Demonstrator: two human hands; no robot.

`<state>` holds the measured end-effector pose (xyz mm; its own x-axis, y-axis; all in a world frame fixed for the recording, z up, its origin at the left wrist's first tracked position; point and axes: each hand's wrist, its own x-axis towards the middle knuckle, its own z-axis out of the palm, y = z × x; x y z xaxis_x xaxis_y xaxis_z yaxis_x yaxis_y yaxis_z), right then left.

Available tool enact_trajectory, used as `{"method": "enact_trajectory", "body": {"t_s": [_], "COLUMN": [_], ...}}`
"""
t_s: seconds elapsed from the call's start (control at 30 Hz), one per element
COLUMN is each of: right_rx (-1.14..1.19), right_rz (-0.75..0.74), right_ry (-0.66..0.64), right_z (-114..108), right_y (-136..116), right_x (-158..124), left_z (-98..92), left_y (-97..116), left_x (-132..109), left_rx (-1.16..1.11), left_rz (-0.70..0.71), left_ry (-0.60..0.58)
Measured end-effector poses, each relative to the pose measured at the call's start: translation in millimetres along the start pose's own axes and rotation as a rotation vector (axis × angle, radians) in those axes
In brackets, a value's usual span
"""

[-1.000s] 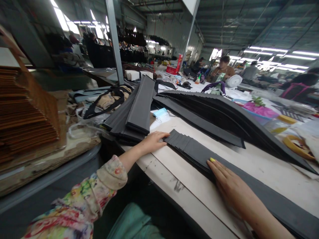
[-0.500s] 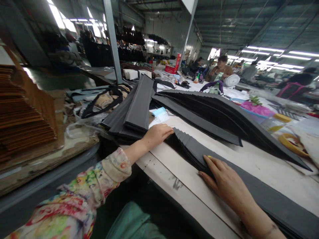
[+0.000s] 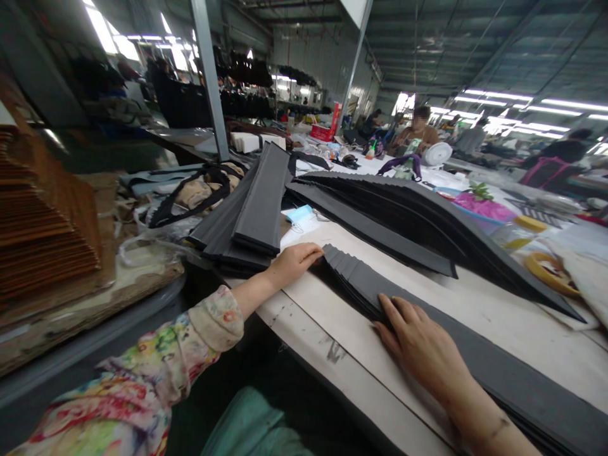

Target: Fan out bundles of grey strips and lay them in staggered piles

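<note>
A stack of long dark grey strips (image 3: 503, 354), fabric-like with dark edges, lies along the near side of the pale table (image 3: 313, 316). My left hand (image 3: 295, 261) pinches the stack's far left end, where the layers fan into small steps. How many layers are between thumb and fingers is hidden. Flat across the top of the same stack rests my right hand (image 3: 422, 342), fingers stretched out and thumb by the near edge. Beyond it a second pile of strips (image 3: 380, 196) bows upward, its layers spread. More grey strips (image 3: 264, 202) are stacked crosswise at the left.
A blue face mask (image 3: 299, 215) lies behind my left hand. To the right stand a roll of yellow tape (image 3: 551, 272), a yellow-lidded jar (image 3: 515, 233) and a basin with pink plastic (image 3: 479, 206). Brown sheets (image 3: 52, 221) are piled at left. A person (image 3: 418, 133) sits farther back.
The view has shifted slightly. My left hand stays at the strips' end and has dipped a little with it. My right hand still rests on the stack, its fingertips slightly closer together.
</note>
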<state>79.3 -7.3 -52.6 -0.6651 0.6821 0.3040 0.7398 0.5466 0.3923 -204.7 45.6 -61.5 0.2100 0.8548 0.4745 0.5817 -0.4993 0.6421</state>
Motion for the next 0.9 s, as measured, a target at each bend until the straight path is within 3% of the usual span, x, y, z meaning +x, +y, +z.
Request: {"method": "enact_trajectory", "body": {"t_s": [0.1,0.3,0.4,0.63,0.73,0.9], "right_rx": [-0.028,-0.082,-0.087,0.017,-0.008,-0.071], "right_rz": [0.077,0.154,0.131,-0.049,-0.097,-0.123], "right_ry": [-0.020,-0.006,-0.019,-0.011,-0.006,-0.011], "right_z": [-4,-8,-6,6,8,5], "right_y": [-7,-15,-14,3,6,9], "right_x": [9,20,14,-2,-2,-4], "left_z": [2.3,2.0,0.9,-2.0,-0.2,3.1], "left_y": [9,36,33,-3,-8,-9], "left_x": [8,26,28,4,-1,-1], "left_rx": [-0.032,0.127,0.110,0.053,0.144,0.268], "left_rz": [0.017,0.183,0.175,-0.130,-0.059,0.088], "left_ry": [0.064,0.172,0.179,-0.052,-0.149,-0.186]}}
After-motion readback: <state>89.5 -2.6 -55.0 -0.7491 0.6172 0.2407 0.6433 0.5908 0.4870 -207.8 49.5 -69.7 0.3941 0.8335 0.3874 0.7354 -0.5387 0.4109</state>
